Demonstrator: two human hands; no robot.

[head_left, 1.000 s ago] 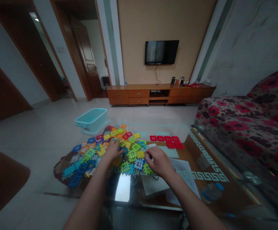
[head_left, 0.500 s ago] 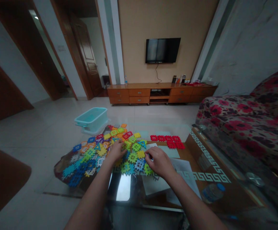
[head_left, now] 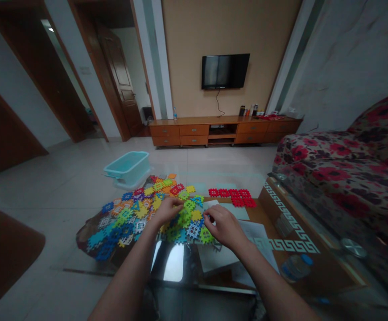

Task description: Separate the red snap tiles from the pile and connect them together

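A heap of coloured interlocking plastic tiles covers the left part of a glass table. My left hand rests on the heap with its fingers curled over green and yellow tiles. My right hand sits at the heap's right edge, fingers bent and pinched on a small tile I cannot make out. A flat panel of joined red tiles lies apart at the table's far side. White paper sheets lie under my right wrist.
A turquoise plastic bin stands on the floor beyond the table. A floral sofa fills the right side. A water bottle lies under the glass at the right. A wooden TV cabinet lines the far wall.
My left hand has slid right across the heap toward my right hand. My right hand has barely shifted.
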